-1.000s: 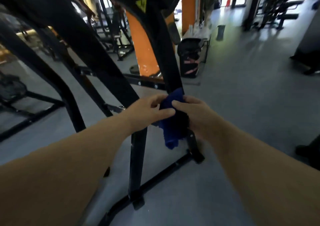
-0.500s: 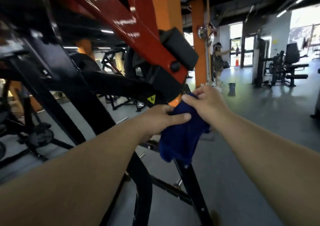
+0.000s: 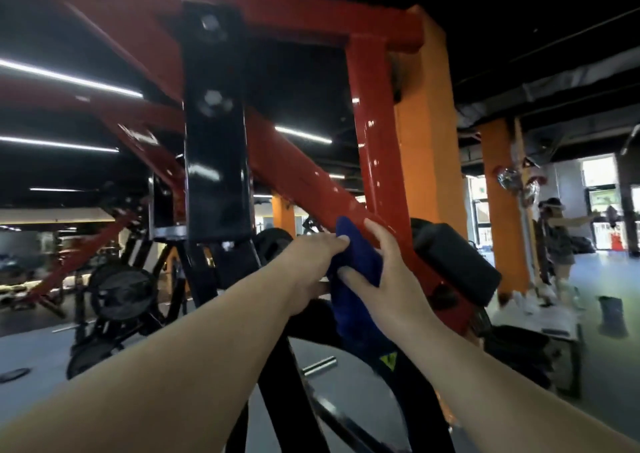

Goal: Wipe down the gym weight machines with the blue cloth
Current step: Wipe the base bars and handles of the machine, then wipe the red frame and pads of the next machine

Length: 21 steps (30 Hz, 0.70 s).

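Since half a second ago we have climbed from the black lower frame onto the red diagonal beam (image 3: 304, 178), and our view has tipped upward with the hands. Our left hand (image 3: 311, 265) grips the blue cloth (image 3: 356, 265) from the near side, fingers curled over its upper edge, while our right hand (image 3: 384, 272) has thumb and fingers wrapped round the cloth from the other side, pressing it against the beam just below the join with the red upright post (image 3: 377, 133). The cloth is bunched between both hands, its tail hanging down behind the right wrist. Just right of the hands sits a black foam pad (image 3: 457, 265); above left, a black bolted plate (image 3: 214, 140) crosses the frame. Behind stand an orange pillar (image 3: 429, 140) and, further off by the windows, another person (image 3: 557, 237). We judge the wipe to be mid-stroke up the beam. Risks from here: the loose tail could snag on the pad bracket or bolts as we slide, and a bunched cloth covers little surface, so the beam's underside may be missed. Knuckles could also knock the junction if we push on without looking.
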Available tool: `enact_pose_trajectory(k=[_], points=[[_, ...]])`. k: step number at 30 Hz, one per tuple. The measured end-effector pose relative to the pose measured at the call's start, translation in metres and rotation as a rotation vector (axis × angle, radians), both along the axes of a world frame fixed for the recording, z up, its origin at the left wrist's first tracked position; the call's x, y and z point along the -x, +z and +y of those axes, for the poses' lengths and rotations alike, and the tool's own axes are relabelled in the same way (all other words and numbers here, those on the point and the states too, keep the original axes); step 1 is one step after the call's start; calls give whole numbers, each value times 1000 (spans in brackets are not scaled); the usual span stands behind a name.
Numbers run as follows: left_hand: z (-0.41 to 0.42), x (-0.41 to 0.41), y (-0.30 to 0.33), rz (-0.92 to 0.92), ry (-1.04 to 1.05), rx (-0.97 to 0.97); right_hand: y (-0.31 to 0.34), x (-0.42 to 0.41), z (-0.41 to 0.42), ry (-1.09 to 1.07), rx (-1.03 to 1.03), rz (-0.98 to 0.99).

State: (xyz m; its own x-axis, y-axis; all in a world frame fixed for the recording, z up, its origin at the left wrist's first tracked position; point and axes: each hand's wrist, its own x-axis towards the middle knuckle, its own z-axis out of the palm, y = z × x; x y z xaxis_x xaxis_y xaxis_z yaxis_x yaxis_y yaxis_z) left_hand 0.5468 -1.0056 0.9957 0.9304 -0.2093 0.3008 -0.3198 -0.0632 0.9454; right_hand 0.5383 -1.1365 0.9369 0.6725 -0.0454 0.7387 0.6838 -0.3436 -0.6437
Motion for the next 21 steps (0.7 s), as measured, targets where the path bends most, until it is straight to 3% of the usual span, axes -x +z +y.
enact_pose_trajectory(k=[5,8,10,16,18,21], points=[[5,-1,35,-199,50,-178,32,-22,5,-160,-71,-158],[18,-6,46,-464,290,-626,41,-48,-1,-156,-142,2],[27,-9,46,-593,407,-820,37,-63,-7,-178,-238,67],[21,-64,5,-932,659,-1236,9,-79,-25,-460,-510,-52],[13,-78,-3,-993,730,-1380,8,-87,-35,-484,-469,-130],[5,-94,-12,-1014,873,-1494,20,-96,-44,-509,-237,-317]])
